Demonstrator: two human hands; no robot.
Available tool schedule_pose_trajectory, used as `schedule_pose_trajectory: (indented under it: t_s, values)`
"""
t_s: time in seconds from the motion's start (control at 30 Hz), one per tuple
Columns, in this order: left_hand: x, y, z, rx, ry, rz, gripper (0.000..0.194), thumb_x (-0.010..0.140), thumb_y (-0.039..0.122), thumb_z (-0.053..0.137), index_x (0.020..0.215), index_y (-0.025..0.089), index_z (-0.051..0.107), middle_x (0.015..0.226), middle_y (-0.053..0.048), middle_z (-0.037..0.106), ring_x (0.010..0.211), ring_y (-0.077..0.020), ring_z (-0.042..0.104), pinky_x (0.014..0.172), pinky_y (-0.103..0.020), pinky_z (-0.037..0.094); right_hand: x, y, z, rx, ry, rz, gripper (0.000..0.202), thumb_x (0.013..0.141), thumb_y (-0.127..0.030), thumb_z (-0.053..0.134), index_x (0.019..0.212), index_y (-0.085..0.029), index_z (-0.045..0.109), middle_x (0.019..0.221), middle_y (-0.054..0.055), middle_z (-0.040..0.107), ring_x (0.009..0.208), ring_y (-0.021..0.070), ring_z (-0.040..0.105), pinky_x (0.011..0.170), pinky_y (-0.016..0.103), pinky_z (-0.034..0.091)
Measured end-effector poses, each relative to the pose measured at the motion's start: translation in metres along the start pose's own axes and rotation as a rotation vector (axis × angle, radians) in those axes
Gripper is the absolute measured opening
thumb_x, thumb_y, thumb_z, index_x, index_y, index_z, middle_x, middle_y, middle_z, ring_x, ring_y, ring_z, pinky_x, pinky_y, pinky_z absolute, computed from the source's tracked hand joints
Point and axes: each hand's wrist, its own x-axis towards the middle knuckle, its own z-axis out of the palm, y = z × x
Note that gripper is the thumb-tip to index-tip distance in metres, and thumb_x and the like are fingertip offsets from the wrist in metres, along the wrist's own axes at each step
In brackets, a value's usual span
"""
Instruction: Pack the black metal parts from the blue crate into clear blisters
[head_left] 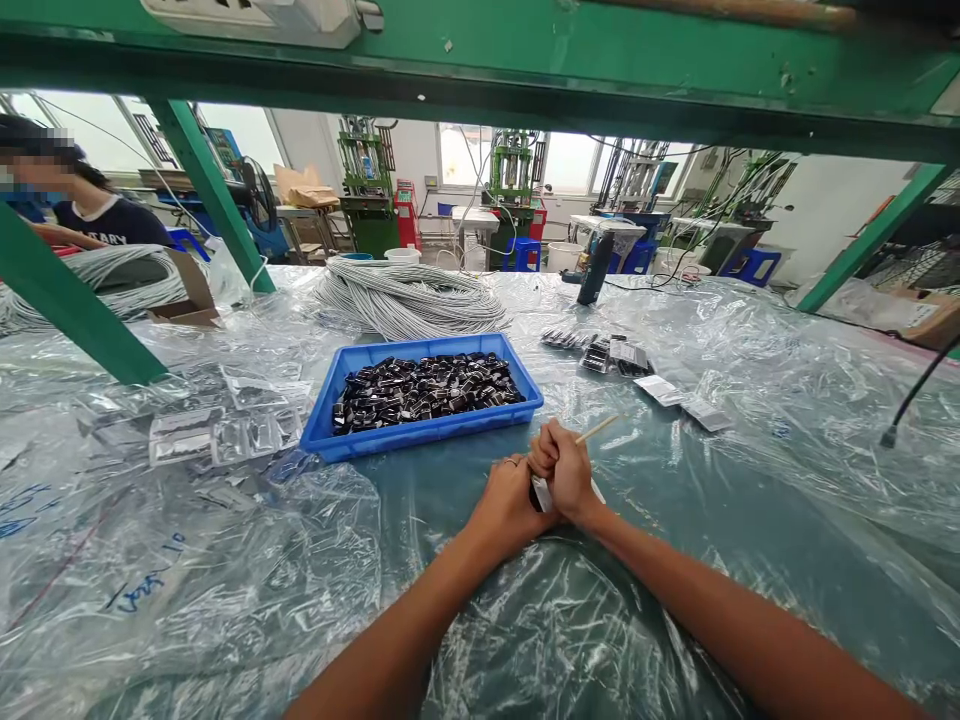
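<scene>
My left hand [508, 498] and my right hand [566, 468] are pressed together over the plastic-covered table, in front of the blue tray. My right hand is closed round a thin pale stick [598, 428] that points up to the right. A small piece with a black and a white part [541, 494] shows between the hands, with my left fingers closed on it; its kind is mostly hidden. Behind them, the blue tray [427, 441] holds a heap of small black parts [431, 390] with shiny metal bits.
A coil of grey cable [412, 297] lies behind the tray. Flat black and white pieces [619, 354] and a dark handheld tool [594, 268] are to the right. Clear plastic packs [225, 437] lie left. Green frame posts [71, 300] flank the table; a person [97, 205] sits far left.
</scene>
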Motion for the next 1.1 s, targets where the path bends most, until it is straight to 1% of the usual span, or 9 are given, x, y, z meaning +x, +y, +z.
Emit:
schedule_pose_trajectory:
  t_s: [0.23,0.43,0.7,0.77,0.83,0.93,1.0,1.03,1.1]
  values:
    - [-0.003,0.001,-0.002,0.018,-0.012,-0.058,0.047,0.062,0.033,0.085,0.099,0.018,0.06,0.101,-0.008,0.062,0.1,-0.0286,0.057,0.088,-0.041,0.044,0.001,-0.011,-0.002,-0.016,0.018,-0.009,0.057,0.079,-0.056,0.062,0.05,-0.022,0.028,0.043,-0.009,0.019,0.039,0.0055,0.012,0.039,0.024,0.013]
    - [-0.002,-0.001,0.002,-0.006,0.006,-0.039,0.039,0.065,0.032,0.082,0.094,0.019,0.06,0.099,-0.007,0.063,0.097,-0.0273,0.057,0.085,-0.039,0.044,0.002,-0.007,0.001,-0.062,0.005,-0.004,0.058,0.08,-0.06,0.059,0.05,-0.022,0.027,0.043,-0.009,0.018,0.037,0.0051,0.014,0.037,0.023,0.015]
    - [-0.001,0.002,0.0,-0.006,0.016,0.018,0.025,0.069,0.029,0.076,0.087,0.02,0.061,0.091,-0.005,0.064,0.089,-0.0248,0.059,0.079,-0.035,0.044,-0.002,0.002,0.003,-0.156,0.044,0.042,0.055,0.08,-0.053,0.06,0.05,-0.023,0.026,0.043,-0.009,0.021,0.038,0.0053,0.018,0.038,0.023,0.016]
    - [-0.002,0.0,0.001,0.015,0.02,0.007,0.025,0.069,0.03,0.076,0.087,0.02,0.062,0.09,-0.005,0.063,0.089,-0.0248,0.058,0.08,-0.035,0.044,-0.008,0.0,0.003,-0.145,0.031,0.09,0.054,0.08,-0.052,0.06,0.051,-0.023,0.025,0.043,-0.009,0.021,0.037,0.0051,0.018,0.037,0.023,0.015]
    - [-0.003,-0.001,0.002,0.037,0.023,0.001,0.026,0.071,0.032,0.077,0.089,0.02,0.063,0.092,-0.005,0.062,0.093,-0.0253,0.058,0.083,-0.036,0.044,-0.014,-0.007,0.001,-0.141,-0.039,0.192,0.052,0.081,-0.051,0.059,0.051,-0.023,0.027,0.042,-0.01,0.021,0.036,0.0049,0.017,0.037,0.022,0.013]
    - [-0.006,-0.002,0.001,0.052,0.003,-0.031,0.037,0.069,0.038,0.079,0.098,0.019,0.065,0.101,-0.007,0.06,0.102,-0.0282,0.057,0.089,-0.039,0.045,-0.011,-0.026,-0.012,-0.106,-0.147,0.308,0.049,0.081,-0.05,0.059,0.053,-0.023,0.029,0.044,-0.011,0.02,0.037,0.0044,0.013,0.037,0.022,0.011]
    - [-0.007,-0.002,-0.004,0.017,-0.01,-0.055,0.048,0.066,0.036,0.082,0.107,0.019,0.065,0.109,-0.008,0.059,0.107,-0.0288,0.056,0.093,-0.041,0.046,0.002,-0.041,-0.031,-0.103,-0.128,0.318,0.048,0.08,-0.051,0.059,0.056,-0.023,0.029,0.046,-0.012,0.019,0.038,0.0043,0.012,0.037,0.021,0.011]
    - [-0.007,-0.002,-0.007,-0.023,-0.007,-0.059,0.053,0.065,0.033,0.083,0.112,0.019,0.064,0.112,-0.009,0.058,0.108,-0.0284,0.057,0.094,-0.041,0.046,0.01,-0.048,-0.044,-0.147,-0.105,0.33,0.047,0.079,-0.051,0.06,0.057,-0.023,0.029,0.047,-0.012,0.02,0.038,0.0043,0.012,0.037,0.021,0.011]
    - [-0.005,-0.005,-0.016,-0.148,0.014,-0.06,0.059,0.065,0.029,0.083,0.119,0.019,0.062,0.116,-0.009,0.059,0.106,-0.0265,0.059,0.093,-0.039,0.048,0.025,-0.059,-0.071,-0.376,-0.087,0.401,0.043,0.078,-0.051,0.061,0.06,-0.023,0.033,0.048,-0.011,0.026,0.038,0.005,0.017,0.038,0.02,0.014]
